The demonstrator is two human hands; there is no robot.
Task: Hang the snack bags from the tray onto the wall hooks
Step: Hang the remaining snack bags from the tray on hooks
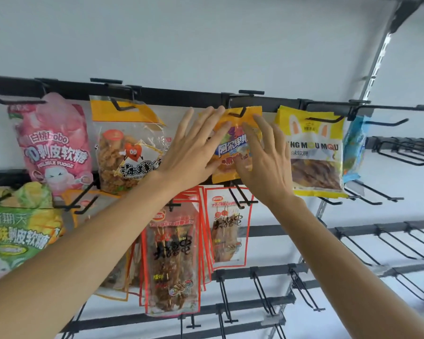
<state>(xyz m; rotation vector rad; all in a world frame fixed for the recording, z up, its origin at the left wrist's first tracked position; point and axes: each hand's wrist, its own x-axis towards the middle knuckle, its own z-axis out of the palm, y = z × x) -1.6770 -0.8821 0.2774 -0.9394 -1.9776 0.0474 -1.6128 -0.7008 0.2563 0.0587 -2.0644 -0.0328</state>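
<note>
**Both hands flat on orange bag at top-rail hook**

Left hand (194,148) and right hand (264,155) are both raised to the top rail (181,96), fingers spread and extended, neither curled into a grasp. Left palm presses the orange bag's left edge; fingertips reach near its top corner. Right fingers lie across the bag's right half, index tip close below the hook slot. Whether either thumb pinches the film from behind: cannot tell.

Orange bag (235,145): hangs upright on a black hook (238,111) of the top rail; hook tip shows through the slot in the header. Blue label with white characters at mid-bag.

Neighbours on the same rail, left to right: pink bag (52,143) on the far-left hook; clear bag (123,152) with yellow header and a red heart figure, partly behind the left wrist; then the orange bag; yellow bag (313,152) with rabbit ears, just beside the right hand; blue bag (353,148) at the far right, seen edge-on.

Row below: green bag (17,231) at left; a stack of red-trimmed skewer bags (171,253) under the hands, 1 more (228,226) to their right.

Empty hooks (397,243) fill the right side of the rack. White wall (206,40) above. Tray not in view.
</note>
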